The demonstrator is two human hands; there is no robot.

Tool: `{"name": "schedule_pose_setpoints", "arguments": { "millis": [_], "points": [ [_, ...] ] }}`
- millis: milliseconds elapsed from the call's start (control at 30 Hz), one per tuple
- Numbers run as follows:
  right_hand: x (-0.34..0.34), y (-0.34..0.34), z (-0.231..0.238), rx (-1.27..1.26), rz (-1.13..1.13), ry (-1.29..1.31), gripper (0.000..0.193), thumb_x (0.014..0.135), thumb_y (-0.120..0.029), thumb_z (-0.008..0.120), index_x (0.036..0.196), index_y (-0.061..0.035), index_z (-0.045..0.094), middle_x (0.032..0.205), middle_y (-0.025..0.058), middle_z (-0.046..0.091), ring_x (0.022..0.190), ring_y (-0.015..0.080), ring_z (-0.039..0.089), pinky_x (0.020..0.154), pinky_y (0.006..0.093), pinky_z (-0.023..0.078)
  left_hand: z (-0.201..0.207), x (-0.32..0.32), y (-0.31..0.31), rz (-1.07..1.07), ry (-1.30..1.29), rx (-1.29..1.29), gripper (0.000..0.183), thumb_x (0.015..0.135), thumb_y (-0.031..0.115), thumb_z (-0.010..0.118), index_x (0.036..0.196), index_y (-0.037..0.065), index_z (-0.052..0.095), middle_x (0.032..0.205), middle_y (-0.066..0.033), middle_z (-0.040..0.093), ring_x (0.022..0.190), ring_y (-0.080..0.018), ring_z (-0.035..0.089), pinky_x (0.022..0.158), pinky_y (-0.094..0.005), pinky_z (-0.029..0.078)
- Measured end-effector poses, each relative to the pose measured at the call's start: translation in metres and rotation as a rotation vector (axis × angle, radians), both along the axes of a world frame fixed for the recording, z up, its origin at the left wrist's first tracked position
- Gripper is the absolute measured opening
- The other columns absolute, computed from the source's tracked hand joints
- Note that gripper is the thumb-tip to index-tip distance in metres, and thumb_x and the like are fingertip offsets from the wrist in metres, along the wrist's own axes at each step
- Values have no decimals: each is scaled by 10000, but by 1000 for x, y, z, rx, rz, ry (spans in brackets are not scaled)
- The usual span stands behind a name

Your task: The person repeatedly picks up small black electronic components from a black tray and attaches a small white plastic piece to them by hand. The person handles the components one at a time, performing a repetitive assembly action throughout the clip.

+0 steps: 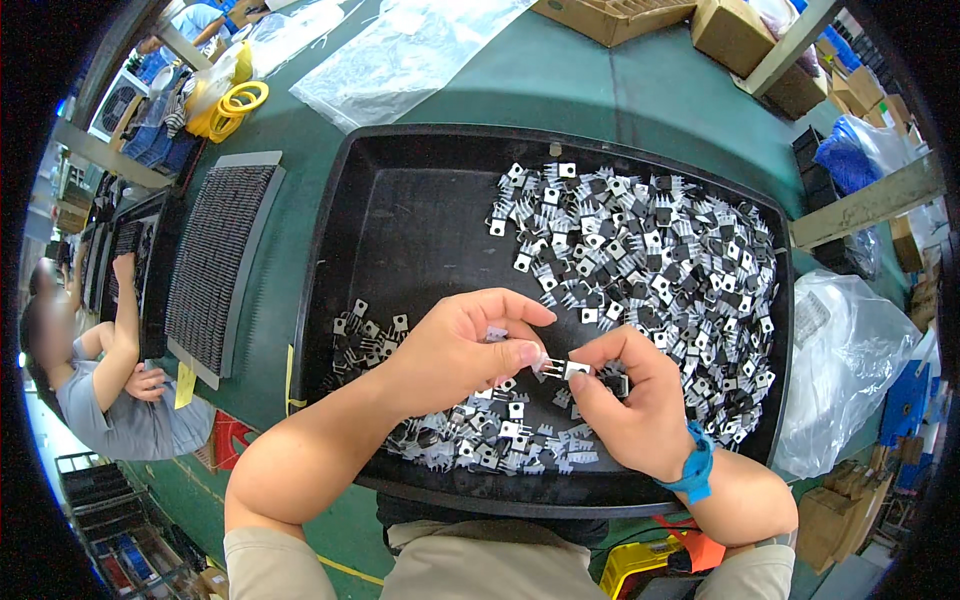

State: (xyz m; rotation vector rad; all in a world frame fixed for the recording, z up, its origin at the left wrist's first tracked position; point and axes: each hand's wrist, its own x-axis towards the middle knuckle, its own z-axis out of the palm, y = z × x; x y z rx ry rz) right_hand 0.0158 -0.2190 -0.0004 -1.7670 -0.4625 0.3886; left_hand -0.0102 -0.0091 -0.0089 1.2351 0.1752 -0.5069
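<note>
Over a black tray (pixel 400 225), my right hand (pixel 640 400) pinches a transistor (pixel 577 369) between thumb and forefinger. This part has a black body, a silvery tab with a hole, and metal legs pointing left. My left hand (pixel 470 345) is closed close to those legs, with small whitish translucent pieces (pixel 496 333) in its fingers; their exact kind is hard to make out. A big heap of transistors (pixel 650 240), many with pale comb-like pieces about their legs, fills the tray's right side. A smaller pile (pixel 495 435) lies below my hands, and darker transistors (pixel 365 335) lie at the left.
Left of the tray lies a grey board with dense rows of black parts (pixel 220 250). Clear plastic bags (pixel 400 70) lie behind and at the right (pixel 840 360). Yellow tape rolls (pixel 240 100) and cardboard boxes (pixel 735 40) stand farther back. Another person (pixel 100 370) works at far left.
</note>
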Motion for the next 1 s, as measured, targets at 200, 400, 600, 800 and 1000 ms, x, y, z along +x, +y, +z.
{"name": "schedule_pose_setpoints", "arguments": {
  "millis": [200,400,600,800,1000],
  "points": [
    [0,1,1,-10,-3,17,103,818,-32,648,906,1,606,737,49,627,683,86,572,624,251,467,-2,-1,1,-27,-17,25,316,885,76,645,1175,-10,553,890,-51,666,686,-33,539,585,-182,435],
    [2,-1,-3,-31,59,-12,103,828,-37,644,921,-3,614,732,55,628,676,90,581,618,249,470,4,0,-1,-56,-18,83,306,874,61,650,1160,-12,568,896,-43,664,714,-30,557,600,-181,445],
    [4,1,-2,-24,50,-52,114,833,-27,645,940,-3,616,756,60,637,693,103,599,632,255,479,6,0,-2,-19,13,90,206,859,75,659,1044,-7,619,830,-36,665,644,-23,532,538,-175,405],
    [3,2,-4,12,128,-38,100,843,-6,635,941,-6,614,814,72,645,753,104,604,671,258,481,-1,-1,0,-140,44,101,94,850,99,653,867,7,651,734,-35,667,555,-13,486,468,-177,342],
    [4,4,-2,-22,133,104,100,858,-22,635,955,-7,612,851,53,647,792,93,592,704,240,472,0,-1,0,-132,83,106,116,840,121,658,859,7,640,727,-47,661,534,-20,478,454,-186,347]
  ]
}}
